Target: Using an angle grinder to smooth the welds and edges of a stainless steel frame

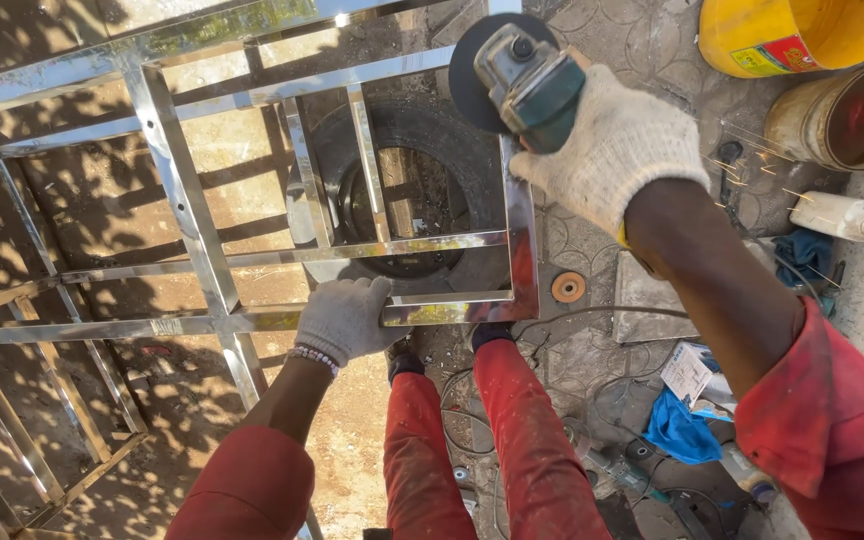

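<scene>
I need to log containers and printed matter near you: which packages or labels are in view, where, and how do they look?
Yellow bucket: top right, round, with a red, green and white label.
Tan bucket: just below it, round, stained, no label visible.
White bottle: lying on its side at the right edge.
White printed box: on the ground under the right arm.

Both hands, left (344, 318) and right (607, 148), in white knit gloves. Angle grinder (524, 80): teal body, silver head, dark grey disc. Frame (192, 240) mirror-bright steel. Sleeves and trousers (512, 440) red. Tyre (412, 180) black. Bucket (802, 35) yellow. Rag (682, 430) blue. Loose disc (568, 287) orange.
</scene>
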